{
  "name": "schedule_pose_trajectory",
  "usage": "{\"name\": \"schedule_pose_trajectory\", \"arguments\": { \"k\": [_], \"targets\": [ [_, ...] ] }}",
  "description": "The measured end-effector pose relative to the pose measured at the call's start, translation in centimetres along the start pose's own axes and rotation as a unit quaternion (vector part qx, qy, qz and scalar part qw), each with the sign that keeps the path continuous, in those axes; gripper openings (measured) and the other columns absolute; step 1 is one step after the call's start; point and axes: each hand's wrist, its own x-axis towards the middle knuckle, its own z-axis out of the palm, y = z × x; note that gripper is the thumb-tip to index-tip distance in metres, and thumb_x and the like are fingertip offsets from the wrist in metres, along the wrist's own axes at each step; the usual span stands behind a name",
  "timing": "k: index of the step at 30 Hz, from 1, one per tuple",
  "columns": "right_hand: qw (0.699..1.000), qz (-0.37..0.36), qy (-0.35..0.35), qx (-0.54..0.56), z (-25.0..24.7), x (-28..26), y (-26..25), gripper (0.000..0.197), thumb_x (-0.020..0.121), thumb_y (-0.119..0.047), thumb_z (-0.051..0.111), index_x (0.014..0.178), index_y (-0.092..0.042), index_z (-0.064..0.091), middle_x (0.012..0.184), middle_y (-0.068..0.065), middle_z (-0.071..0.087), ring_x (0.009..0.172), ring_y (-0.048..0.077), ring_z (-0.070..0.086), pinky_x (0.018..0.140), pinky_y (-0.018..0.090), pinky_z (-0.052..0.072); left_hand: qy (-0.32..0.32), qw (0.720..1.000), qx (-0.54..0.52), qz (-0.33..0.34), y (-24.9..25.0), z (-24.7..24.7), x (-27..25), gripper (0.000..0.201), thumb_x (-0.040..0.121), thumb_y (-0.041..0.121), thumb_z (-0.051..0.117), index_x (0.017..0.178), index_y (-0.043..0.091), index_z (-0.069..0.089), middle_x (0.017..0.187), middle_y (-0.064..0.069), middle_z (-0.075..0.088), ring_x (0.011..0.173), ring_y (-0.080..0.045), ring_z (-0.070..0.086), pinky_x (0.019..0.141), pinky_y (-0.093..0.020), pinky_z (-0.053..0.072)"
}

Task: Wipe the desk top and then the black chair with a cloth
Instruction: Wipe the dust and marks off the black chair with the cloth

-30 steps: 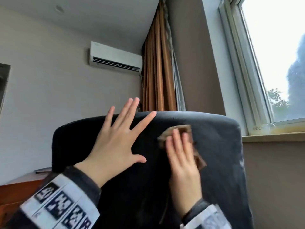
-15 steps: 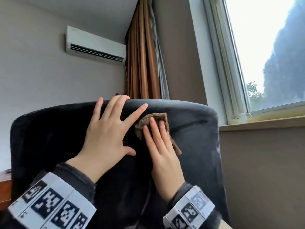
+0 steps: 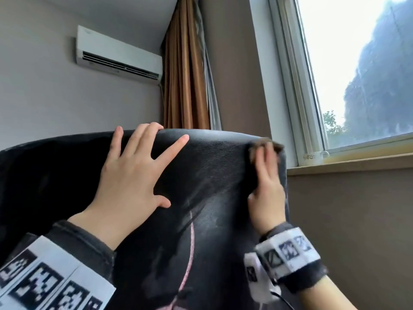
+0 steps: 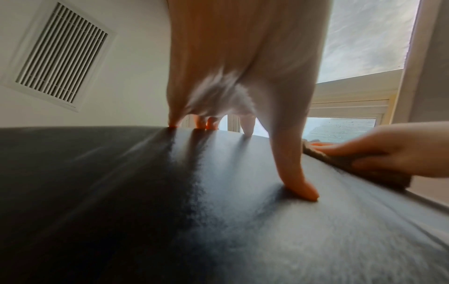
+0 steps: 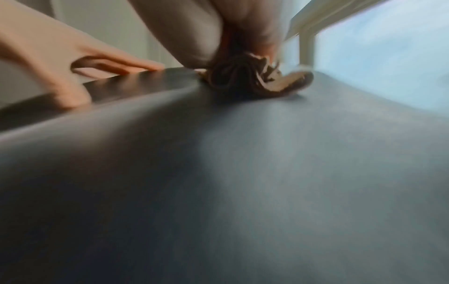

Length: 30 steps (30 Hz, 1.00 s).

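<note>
Black leather chair [image 3: 212,186] back fills the view; the left hand [image 3: 131,175] lies spread flat on it, fingertips at the top edge, while the right hand [image 3: 267,189], fingers straight, presses a brown cloth [image 3: 277,147] against its upper right corner

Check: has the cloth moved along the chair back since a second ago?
Yes. The cloth slid right, from beside the left hand to the chair back's window-side top corner.

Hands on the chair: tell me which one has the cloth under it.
The right hand, pressing the brown cloth on the chair; the left hand lies bare.
</note>
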Motion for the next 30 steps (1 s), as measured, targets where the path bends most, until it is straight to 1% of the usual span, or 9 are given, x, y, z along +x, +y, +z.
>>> {"name": "schedule_pose_trajectory", "arguments": {
  "k": [2,5,8,14,17,20,23,25,30],
  "targets": [
    [0.997,0.07,0.026,0.002,1.2,0.0,-2.8,0.086,0.068,0.019,0.037,0.147,-0.009,0.02,0.151,-0.003,-0.001,0.144,0.027,0.003,0.116,0.047,0.021,-0.008,1.0,0.003,-0.006,0.2,0.0,0.0,0.133,0.027,0.045,0.092,0.145,0.029,0.034,0.135,-0.018,0.039,0.133,-0.032,0.033,0.107,-0.062,0.018],
    [0.992,-0.123,-0.018,0.01,3.2,-5.6,-7.0,0.055,0.089,-0.001,0.022,0.144,-0.004,0.028,0.154,0.011,0.016,0.143,0.034,0.01,0.113,0.052,0.022,-0.023,1.0,0.007,-0.015,0.2,-0.2,0.0,0.133,0.029,0.045,0.092,0.146,0.029,0.031,0.137,-0.018,0.037,0.134,-0.032,0.03,0.107,-0.063,0.017],
    [0.97,-0.224,-0.09,0.011,1.3,-5.3,-4.9,0.047,0.101,-0.016,0.013,0.144,-0.011,0.029,0.154,0.006,0.019,0.145,0.026,0.012,0.117,0.041,0.018,-0.033,0.999,0.01,-0.013,0.0,-0.5,-0.1,0.131,0.034,0.047,0.091,0.147,0.032,0.026,0.139,-0.016,0.034,0.135,-0.031,0.027,0.109,-0.061,0.015],
    [0.99,0.144,-0.002,-0.01,-0.9,1.3,0.6,0.091,0.07,0.021,0.04,0.15,-0.012,0.011,0.157,0.005,-0.004,0.146,0.025,0.003,0.114,0.04,0.024,-0.019,1.0,0.014,-0.003,0.0,-0.5,-0.4,0.13,0.035,0.047,0.091,0.147,0.028,0.029,0.138,-0.017,0.035,0.135,-0.032,0.028,0.108,-0.062,0.015],
    [0.997,0.076,-0.019,-0.022,1.1,-4.5,-1.4,0.093,0.061,0.023,0.038,0.148,-0.007,0.02,0.156,0.012,0.003,0.145,0.027,0.0,0.117,0.026,0.003,-0.021,0.999,0.029,0.003,0.3,-0.1,-0.4,0.131,0.036,0.048,0.09,0.148,0.025,0.027,0.143,-0.022,0.031,0.138,-0.033,0.025,0.107,-0.064,0.016],
    [0.997,-0.017,-0.069,-0.01,0.6,-6.3,0.0,0.099,0.056,0.025,0.036,0.147,-0.012,0.02,0.156,0.009,0.008,0.144,0.027,0.002,0.115,0.013,0.004,-0.016,0.999,0.032,0.008,0.3,0.1,-0.3,0.13,0.037,0.048,0.09,0.148,0.026,0.026,0.144,-0.023,0.031,0.139,-0.033,0.023,0.107,-0.064,0.016],
    [0.996,0.055,-0.075,-0.013,-1.8,0.3,2.9,0.098,0.064,0.024,0.04,0.149,-0.017,0.014,0.158,0.001,-0.001,0.145,0.026,0.011,0.111,0.022,0.025,-0.013,1.0,0.023,0.003,0.7,-0.1,-0.1,0.128,0.037,0.045,0.091,0.147,0.026,0.029,0.142,-0.022,0.033,0.138,-0.032,0.024,0.107,-0.063,0.016],
    [0.991,0.114,-0.067,-0.003,-1.9,2.1,3.2,0.095,0.07,0.021,0.038,0.15,-0.02,0.01,0.158,-0.003,-0.003,0.144,0.022,0.012,0.102,0.016,0.022,-0.032,0.999,0.032,0.002,1.0,-0.4,0.0,0.127,0.042,0.048,0.089,0.149,0.028,0.024,0.144,-0.02,0.029,0.14,-0.031,0.021,0.109,-0.062,0.013],
    [0.995,0.062,-0.072,-0.018,0.2,-6.9,2.5,0.096,0.062,0.027,0.039,0.148,-0.013,0.02,0.154,-0.002,-0.001,0.144,0.019,0.0,0.115,0.029,0.017,-0.056,0.998,0.041,-0.005,1.4,-0.6,0.1,0.125,0.051,0.053,0.083,0.15,0.032,0.01,0.15,-0.017,0.018,0.143,-0.028,0.01,0.112,-0.058,0.006]
  ]
}}
